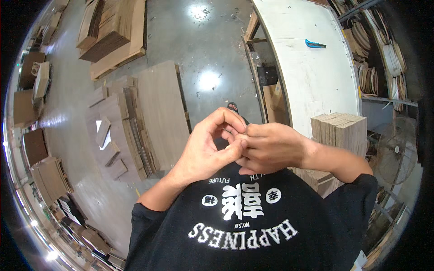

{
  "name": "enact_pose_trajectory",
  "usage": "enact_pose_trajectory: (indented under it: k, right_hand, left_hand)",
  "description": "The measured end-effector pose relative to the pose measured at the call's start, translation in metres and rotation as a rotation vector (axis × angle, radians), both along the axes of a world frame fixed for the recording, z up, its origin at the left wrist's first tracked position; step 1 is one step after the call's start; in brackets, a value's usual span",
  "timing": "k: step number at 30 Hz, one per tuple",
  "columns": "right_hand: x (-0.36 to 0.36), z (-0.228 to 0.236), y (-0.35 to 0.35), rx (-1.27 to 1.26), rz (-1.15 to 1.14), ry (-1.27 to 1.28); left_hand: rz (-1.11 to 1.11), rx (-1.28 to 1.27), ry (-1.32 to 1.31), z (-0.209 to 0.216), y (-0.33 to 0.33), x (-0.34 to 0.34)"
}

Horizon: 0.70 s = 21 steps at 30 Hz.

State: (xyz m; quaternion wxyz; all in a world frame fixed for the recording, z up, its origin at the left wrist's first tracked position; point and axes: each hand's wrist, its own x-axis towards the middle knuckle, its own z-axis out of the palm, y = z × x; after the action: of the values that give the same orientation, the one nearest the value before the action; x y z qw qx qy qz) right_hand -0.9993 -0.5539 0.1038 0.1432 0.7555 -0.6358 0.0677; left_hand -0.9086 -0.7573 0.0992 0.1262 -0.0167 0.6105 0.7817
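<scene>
In front of my chest my two hands meet at the fingertips. My left hand (211,143) is curled, its thumb and fingers closing against the fingers of the other hand. My right hand (276,147) has its back turned up and its fingers bent together. Whatever may lie between the fingers is hidden or too small to make out. Beyond the right hand, on a white-topped table (302,67), lies a blue utility knife (315,44). A stack of small wooden boards (341,128) stands near my right forearm.
Large flat boards (160,99) lie on the left, with loose offcuts (113,153) on the lower ones. Stacked panels (106,31) sit on a pallet farther off. At the right are a fan (397,148) and a rack with bundled strips (368,79).
</scene>
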Motion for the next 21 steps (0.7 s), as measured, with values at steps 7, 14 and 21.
enact_pose_trajectory:
  k: [7,14,21]
  right_hand:
    - [-0.084,-0.001,-0.020,0.107,-0.058,-0.048]
    - [-0.154,-0.003,-0.061,0.146,-0.196,-0.118]
    - [-0.215,0.005,-0.115,0.099,-0.323,-0.266]
  left_hand:
    - [-0.046,0.033,-0.069,0.001,-0.028,-0.095]
    - [-0.180,0.001,-0.001,-0.015,-0.075,-0.192]
    - [-0.320,0.086,-0.039,-0.012,-0.132,-0.285]
